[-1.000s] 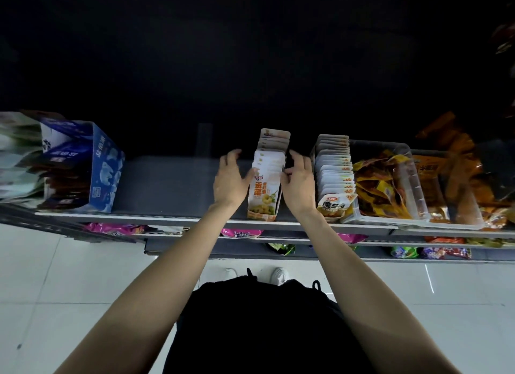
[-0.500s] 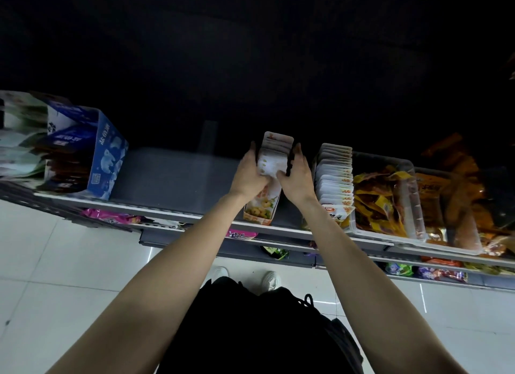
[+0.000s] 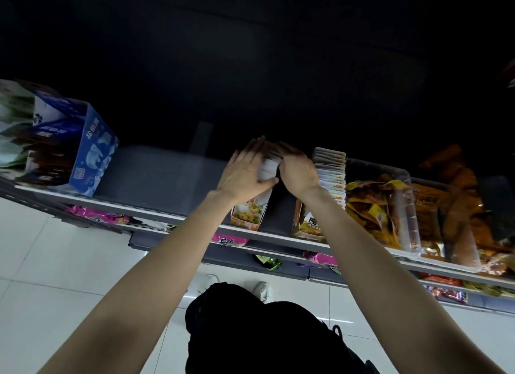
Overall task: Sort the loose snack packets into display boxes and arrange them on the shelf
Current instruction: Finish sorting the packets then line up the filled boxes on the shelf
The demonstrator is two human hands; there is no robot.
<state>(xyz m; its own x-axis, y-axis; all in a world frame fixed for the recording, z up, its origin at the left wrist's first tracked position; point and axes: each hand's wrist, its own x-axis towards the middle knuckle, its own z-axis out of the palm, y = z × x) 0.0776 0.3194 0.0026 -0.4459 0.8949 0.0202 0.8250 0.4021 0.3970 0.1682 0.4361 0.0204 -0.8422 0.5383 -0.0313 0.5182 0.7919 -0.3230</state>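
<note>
Both hands, left (image 3: 245,171) and right (image 3: 298,170), clasp packets (image 3: 268,169) in the display box (image 3: 250,212), lengthwise front-to-back.

Chinese characters on blue box (image 3: 93,162), too blurred to read, other packet print illegible

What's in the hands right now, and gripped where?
Both hands, left hand and right hand, clasp the packet row in the narrow display box, at its sides near the back.
</note>
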